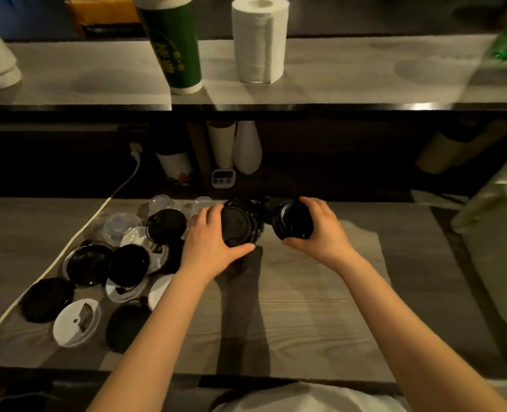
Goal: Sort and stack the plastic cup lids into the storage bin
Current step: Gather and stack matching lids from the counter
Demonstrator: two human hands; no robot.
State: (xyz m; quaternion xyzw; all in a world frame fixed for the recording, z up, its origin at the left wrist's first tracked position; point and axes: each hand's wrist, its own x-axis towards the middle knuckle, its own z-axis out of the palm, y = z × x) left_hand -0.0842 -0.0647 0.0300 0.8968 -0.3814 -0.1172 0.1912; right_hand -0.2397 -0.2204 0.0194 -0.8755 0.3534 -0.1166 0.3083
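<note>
Over the desk point(305, 307), left hand point(207, 245) clasps left lid stack point(240, 226), right hand point(320, 230) clasps right lid stack point(292, 223); light, slippery stuff, probably grab rims.

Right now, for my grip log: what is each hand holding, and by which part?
The left hand grips a black lid stack by its rim; the right hand grips a second black lid stack, also by its rim.

green cup point(173, 46), paper towel roll point(259, 40), timer point(223, 178)
</note>
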